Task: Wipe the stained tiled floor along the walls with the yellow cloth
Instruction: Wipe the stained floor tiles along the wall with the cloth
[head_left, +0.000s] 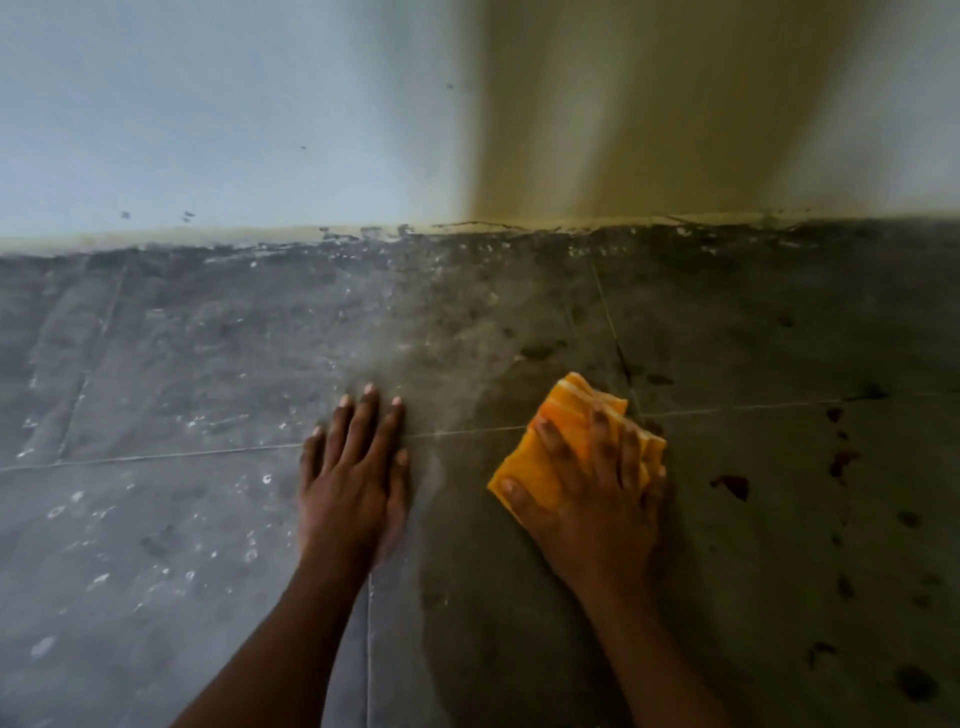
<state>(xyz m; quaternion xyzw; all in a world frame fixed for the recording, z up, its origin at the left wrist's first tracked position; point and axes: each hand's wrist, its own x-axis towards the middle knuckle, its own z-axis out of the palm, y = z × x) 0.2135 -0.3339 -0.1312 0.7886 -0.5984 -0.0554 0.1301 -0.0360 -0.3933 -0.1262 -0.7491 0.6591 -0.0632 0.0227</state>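
1. The yellow cloth (566, 441) lies folded into a thick pad on the tiled floor (208, 519), right of centre, near a crossing of grout lines and well short of the wall (234, 130).

2. The right hand (597, 499) lies on top of it with its fingers spread and bent slightly over the folds. This grip is a flat, downward press more than a pinch; the thumb lies along the pad's near left edge.

3. The left hand (353, 478) lies flat on bare tile just left of the cloth, fingers straight and close together. It holds nothing and appears to be propping the body.

4. Judged by its soft folds and rumpled far edge, the cloth is light and limp, with no stiffness of its own. It will probably bunch or unfold if pushed from one corner.

5. The best hold is therefore from above, with the palm over the middle and the fingers fanned toward the leading edge, so the layers stay stacked under an even load.

6. The floor looks damp and streaked, with pale specks to the left and dark red-brown spots (732, 486) to the right. A wet cloth would likely slide easily on the tile and drag over the grout.

7. The grimy strip along the foot of the wall (467, 249) looks roughest; a folded edge pressed in by the fingertips would probably reach it best.
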